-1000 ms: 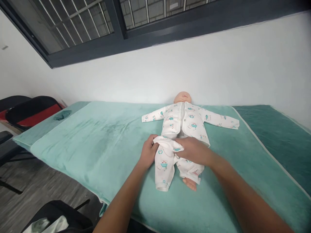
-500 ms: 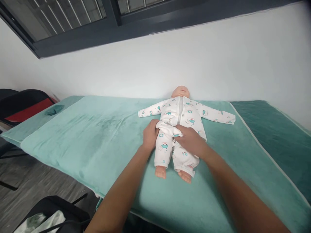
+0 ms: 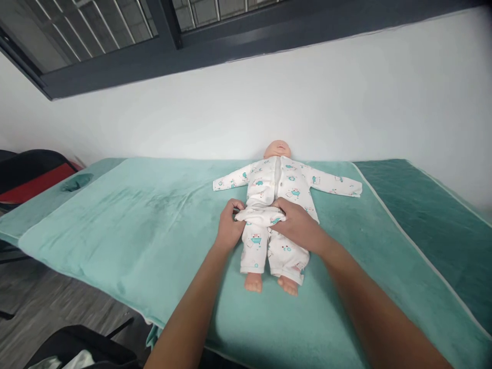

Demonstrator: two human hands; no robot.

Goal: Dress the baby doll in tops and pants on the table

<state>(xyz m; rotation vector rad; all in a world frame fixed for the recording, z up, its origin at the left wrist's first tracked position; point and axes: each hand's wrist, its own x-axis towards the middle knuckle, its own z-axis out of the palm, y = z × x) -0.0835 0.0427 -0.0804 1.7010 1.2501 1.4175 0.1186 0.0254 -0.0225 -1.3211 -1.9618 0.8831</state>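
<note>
A baby doll (image 3: 277,149) lies on its back on a light teal blanket (image 3: 126,225), head toward the wall. It wears a white printed top (image 3: 286,182) with sleeves spread wide and matching white trousers (image 3: 265,248). Both bare feet show below the trouser legs. My left hand (image 3: 228,228) is closed on the trousers' waistband at the doll's left hip side of the picture. My right hand (image 3: 298,225) grips the waistband on the other side, at the doll's waist.
A darker teal cover (image 3: 430,215) lies on the bed's right part. A white wall and a dark-framed window (image 3: 161,41) rise behind. Black and red chairs (image 3: 34,174) stand at the left. A dark bag (image 3: 77,351) sits on the grey floor below.
The trousers have been drawn up the doll's legs to the waist; both feet now stick out. My two hands moved up toward the doll's waist with the waistband.
</note>
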